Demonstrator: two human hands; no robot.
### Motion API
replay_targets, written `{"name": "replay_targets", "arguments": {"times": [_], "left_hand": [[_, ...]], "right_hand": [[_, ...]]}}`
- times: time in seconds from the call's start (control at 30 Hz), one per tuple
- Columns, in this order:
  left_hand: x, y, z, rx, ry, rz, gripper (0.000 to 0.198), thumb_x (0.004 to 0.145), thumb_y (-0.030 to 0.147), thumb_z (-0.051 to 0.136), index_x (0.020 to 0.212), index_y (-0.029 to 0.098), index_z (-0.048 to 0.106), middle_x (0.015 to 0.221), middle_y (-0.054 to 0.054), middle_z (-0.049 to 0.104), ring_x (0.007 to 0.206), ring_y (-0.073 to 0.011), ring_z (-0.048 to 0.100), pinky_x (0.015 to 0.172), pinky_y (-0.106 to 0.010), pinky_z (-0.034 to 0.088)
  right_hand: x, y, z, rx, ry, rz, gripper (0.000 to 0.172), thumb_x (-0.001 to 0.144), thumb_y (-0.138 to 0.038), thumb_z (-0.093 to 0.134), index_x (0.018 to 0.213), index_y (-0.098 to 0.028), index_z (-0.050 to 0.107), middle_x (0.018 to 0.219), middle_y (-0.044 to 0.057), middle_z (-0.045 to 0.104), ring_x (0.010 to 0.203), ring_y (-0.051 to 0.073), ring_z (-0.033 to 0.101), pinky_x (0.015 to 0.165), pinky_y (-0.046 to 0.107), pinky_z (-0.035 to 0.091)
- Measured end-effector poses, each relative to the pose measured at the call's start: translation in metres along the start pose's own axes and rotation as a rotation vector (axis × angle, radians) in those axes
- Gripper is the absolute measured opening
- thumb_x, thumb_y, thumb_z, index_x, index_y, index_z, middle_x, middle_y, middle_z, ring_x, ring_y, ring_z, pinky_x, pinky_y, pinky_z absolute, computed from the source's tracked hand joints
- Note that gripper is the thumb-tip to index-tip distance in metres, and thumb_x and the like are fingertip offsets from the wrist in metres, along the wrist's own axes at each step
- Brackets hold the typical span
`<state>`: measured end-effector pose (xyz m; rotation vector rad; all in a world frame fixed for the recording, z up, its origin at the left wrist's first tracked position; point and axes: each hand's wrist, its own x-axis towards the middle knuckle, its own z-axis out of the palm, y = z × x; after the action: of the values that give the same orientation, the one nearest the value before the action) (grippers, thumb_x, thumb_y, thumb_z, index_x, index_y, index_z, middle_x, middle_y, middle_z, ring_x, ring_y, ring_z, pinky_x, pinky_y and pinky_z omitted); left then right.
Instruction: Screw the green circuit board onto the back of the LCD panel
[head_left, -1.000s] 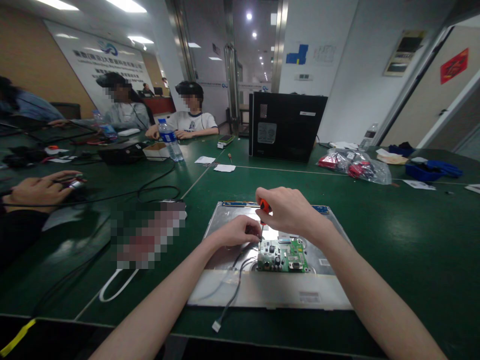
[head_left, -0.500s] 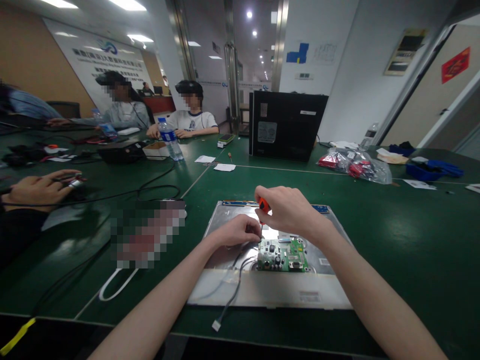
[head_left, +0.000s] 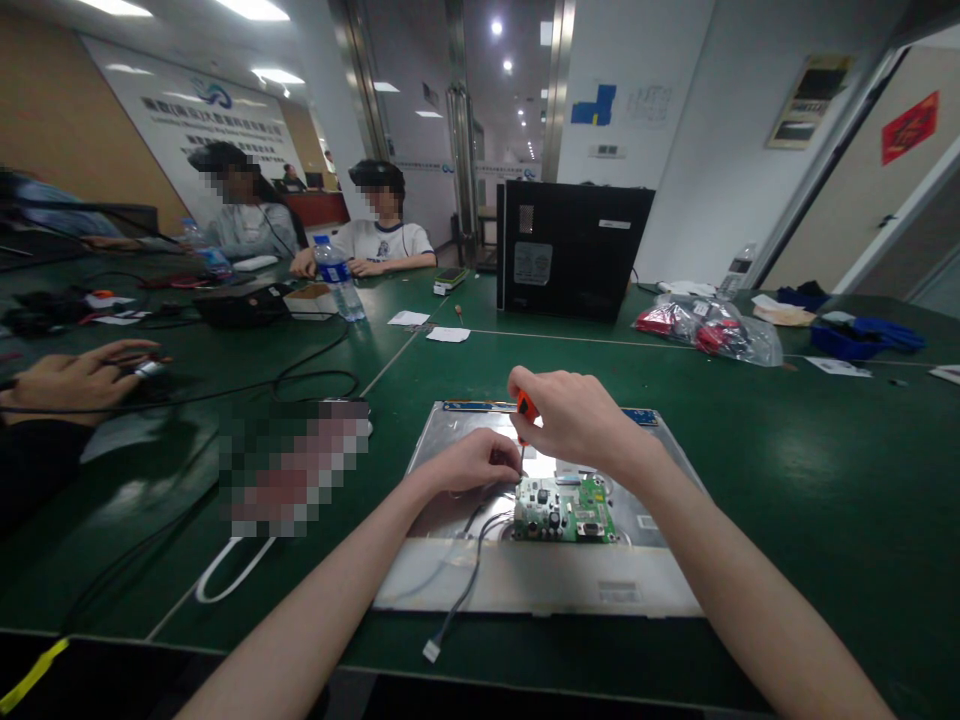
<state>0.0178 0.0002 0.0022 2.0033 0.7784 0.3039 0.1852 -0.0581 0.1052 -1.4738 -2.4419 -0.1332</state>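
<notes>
My right hand point(head_left: 570, 415) grips an orange-red screwdriver point(head_left: 527, 408), held upright with its shaft pointing down at the top left corner of a green circuit board point(head_left: 566, 508). Close beside that corner is my left hand point(head_left: 484, 462), its fingers curled together near the screwdriver tip. What those fingers hold, if anything, is hidden. The board lies on the silver metal back of a display panel point(head_left: 540, 580), flat on the table. A dark cable point(head_left: 474, 575) runs from the board's left side and hangs over the panel's lower edge, ending in a white connector point(head_left: 431, 650).
On the green table point(head_left: 810, 480) a blurred-out device point(head_left: 300, 470) with a white cable lies left. Another person's hand point(head_left: 82, 380) is at far left. Behind are a water bottle point(head_left: 339, 280), a black computer case point(head_left: 574, 250), a plastic bag point(head_left: 712, 328) and blue items point(head_left: 862, 340). Two people sit opposite.
Both hands and the screwdriver stay almost in place at the board's corner. The view has shifted very slightly; the board and panel look unchanged.
</notes>
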Motion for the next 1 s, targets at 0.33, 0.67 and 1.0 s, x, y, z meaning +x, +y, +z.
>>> {"name": "replay_targets", "arguments": {"times": [0.33, 0.67, 1.0], "left_hand": [[0.0002, -0.0019, -0.0011, 0.032, 0.000, 0.027, 0.006, 0.073, 0.018, 0.064, 0.076, 0.016, 0.069, 0.071, 0.000, 0.067, 0.067, -0.0140, 0.059, 0.065, -0.024, 0.045], [-0.0001, 0.0005, 0.0000, 0.005, -0.019, -0.005, 0.008, 0.072, 0.014, 0.062, 0.076, 0.014, 0.069, 0.065, 0.001, 0.065, 0.062, -0.0126, 0.057, 0.061, -0.023, 0.043], [-0.0004, 0.0019, -0.0009, 0.055, 0.003, 0.015, 0.007, 0.071, 0.015, 0.064, 0.075, 0.014, 0.070, 0.068, 0.000, 0.067, 0.064, -0.0134, 0.058, 0.064, -0.024, 0.044]], "right_hand": [[0.0013, 0.0035, 0.0018, -0.046, -0.015, 0.022, 0.024, 0.083, -0.038, 0.049, 0.098, -0.020, 0.051, 0.079, 0.004, 0.066, 0.064, 0.016, 0.054, 0.050, 0.027, 0.017], [0.0029, 0.0005, 0.0042, -0.074, 0.002, 0.025, 0.020, 0.081, -0.030, 0.048, 0.099, -0.020, 0.051, 0.075, 0.003, 0.066, 0.059, 0.015, 0.052, 0.049, 0.028, 0.016], [0.0026, 0.0023, 0.0034, -0.050, 0.017, 0.009, 0.024, 0.082, -0.040, 0.052, 0.095, -0.021, 0.051, 0.078, 0.003, 0.065, 0.065, 0.016, 0.055, 0.050, 0.027, 0.018]]}}
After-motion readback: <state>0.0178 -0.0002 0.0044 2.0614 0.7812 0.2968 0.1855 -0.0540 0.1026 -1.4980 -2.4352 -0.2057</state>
